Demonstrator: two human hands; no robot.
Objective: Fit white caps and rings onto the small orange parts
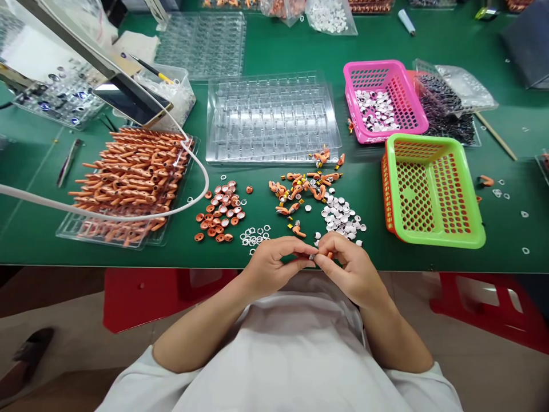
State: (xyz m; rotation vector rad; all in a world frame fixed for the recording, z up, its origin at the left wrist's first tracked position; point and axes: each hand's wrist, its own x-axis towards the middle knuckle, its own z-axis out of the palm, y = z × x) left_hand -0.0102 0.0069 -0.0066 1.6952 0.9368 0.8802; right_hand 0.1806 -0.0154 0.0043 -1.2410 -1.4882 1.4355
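Your left hand [270, 266] and right hand [351, 269] met in a narrow pinch on a small part [312, 257] by the near edge of the table [362, 171], an orange piece [330, 255] showing at the right fingers. It looked like close fitting or adjusting work, though your fingertips hid too much to be sure; a light, level grip seemed called for. Beyond lay smooth white discs [338, 214], curved orange hooks [318, 191] with yellow ends, thin flat rings [254, 236] and hollow copper cups [222, 210]. The clear tray [274, 123] was ribbed and glossy, the green basket [433, 237] latticed.
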